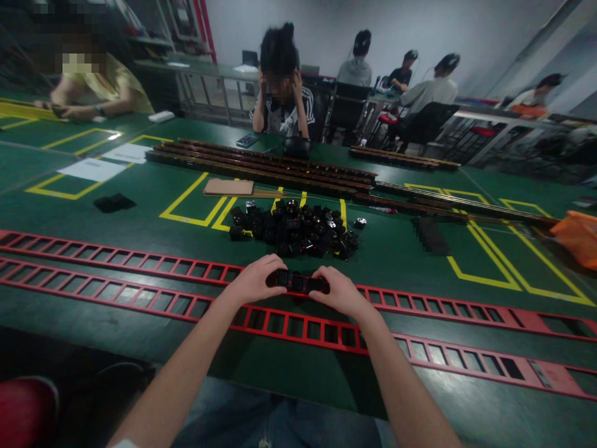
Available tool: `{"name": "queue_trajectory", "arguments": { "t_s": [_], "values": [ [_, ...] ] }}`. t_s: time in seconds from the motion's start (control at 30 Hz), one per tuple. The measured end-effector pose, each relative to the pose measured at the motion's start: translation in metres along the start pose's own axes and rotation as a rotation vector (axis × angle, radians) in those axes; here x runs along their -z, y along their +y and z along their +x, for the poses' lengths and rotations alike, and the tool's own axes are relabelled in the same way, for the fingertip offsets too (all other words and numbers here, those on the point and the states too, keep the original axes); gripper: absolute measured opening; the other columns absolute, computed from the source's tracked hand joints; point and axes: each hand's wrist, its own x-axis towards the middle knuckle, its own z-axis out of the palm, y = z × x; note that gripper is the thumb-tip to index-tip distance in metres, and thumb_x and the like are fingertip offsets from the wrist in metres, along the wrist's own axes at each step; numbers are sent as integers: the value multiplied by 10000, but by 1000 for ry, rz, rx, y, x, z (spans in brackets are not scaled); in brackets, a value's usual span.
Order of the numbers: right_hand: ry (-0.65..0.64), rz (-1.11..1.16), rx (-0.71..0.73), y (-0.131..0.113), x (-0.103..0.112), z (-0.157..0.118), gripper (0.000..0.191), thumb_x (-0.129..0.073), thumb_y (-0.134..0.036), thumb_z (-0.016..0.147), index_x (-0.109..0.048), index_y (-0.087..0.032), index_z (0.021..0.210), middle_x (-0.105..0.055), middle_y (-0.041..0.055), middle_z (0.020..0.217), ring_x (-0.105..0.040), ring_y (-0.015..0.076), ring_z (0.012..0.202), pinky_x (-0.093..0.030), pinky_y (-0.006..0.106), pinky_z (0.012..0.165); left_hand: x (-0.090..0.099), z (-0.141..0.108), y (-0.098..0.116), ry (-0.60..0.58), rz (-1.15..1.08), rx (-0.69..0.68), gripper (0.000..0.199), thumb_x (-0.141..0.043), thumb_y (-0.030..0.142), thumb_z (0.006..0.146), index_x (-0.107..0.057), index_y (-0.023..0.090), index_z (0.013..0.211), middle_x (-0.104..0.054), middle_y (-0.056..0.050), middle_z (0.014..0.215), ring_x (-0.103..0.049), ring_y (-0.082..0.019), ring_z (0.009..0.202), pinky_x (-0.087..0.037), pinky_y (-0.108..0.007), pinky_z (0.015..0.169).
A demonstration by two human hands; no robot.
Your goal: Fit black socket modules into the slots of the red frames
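Note:
Two long red ladder-like frames lie across the green table, the farther red frame (186,267) and the nearer red frame (303,328). Over the farther one, a short row of small black square pieces (297,283) spans the gap between my hands. My left hand (259,278) grips the row's left end between thumb and fingers. At its right end, my right hand (338,289) has its fingers closed on the row too. Just beyond my hands is a pile of black pieces (291,227), some with shiny parts.
Long dark strips (261,171) lie behind the pile, beside a cardboard piece (228,187). White papers (91,169) are at the left and an orange bag (578,239) at the right edge. A person (282,87) sits across the table; others sit farther back.

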Motion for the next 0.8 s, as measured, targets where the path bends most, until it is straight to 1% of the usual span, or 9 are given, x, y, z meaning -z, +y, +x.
{"name": "queue_trajectory", "arguments": {
  "t_s": [0.07, 0.23, 0.37, 0.57, 0.8],
  "values": [
    [0, 2, 1, 0, 0, 0, 279, -748, -299, 823, -612, -211, 1051, -621, 44, 1013, -585, 196, 916, -436, 306, 799, 0, 0, 0, -8, 3, 4, 371, -766, 337, 802, -617, 206, 1115, -599, -67, 1155, -569, -232, 1070, -504, -394, 913],
    [8, 3, 12, 2, -2, 0, 284, -749, -315, 824, -612, -214, 1051, -621, 44, 1010, -583, 198, 916, -439, 310, 803, 0, 1, 1, -26, 63, 11, 372, -759, 339, 801, -616, 203, 1115, -606, -59, 1108, -545, -239, 1041, -496, -407, 891],
    [5, 3, 13, 3, -2, 1, 287, -750, -330, 824, -614, -221, 1053, -625, 45, 1013, -587, 199, 909, -440, 307, 786, 1, 0, 1, -32, 69, 3, 356, -739, 316, 794, -607, 204, 1105, -611, -58, 1099, -549, -237, 1022, -495, -403, 877],
    [7, 6, 14, 2, -2, 1, 284, -748, -320, 825, -615, -220, 1056, -628, 48, 1025, -590, 203, 918, -447, 316, 800, 4, -1, 2, -31, 62, -23, 362, -708, 283, 783, -595, 203, 1118, -607, -70, 1111, -555, -247, 1047, -495, -414, 906],
    [2, 6, 17, 3, -2, 1, 288, -750, -326, 824, -613, -217, 1053, -626, 44, 1018, -585, 197, 910, -443, 309, 794, 1, 0, 0, -32, 77, 0, 360, -730, 289, 770, -586, 210, 1090, -608, -59, 1114, -556, -238, 1018, -492, -396, 870]
  ]
}}
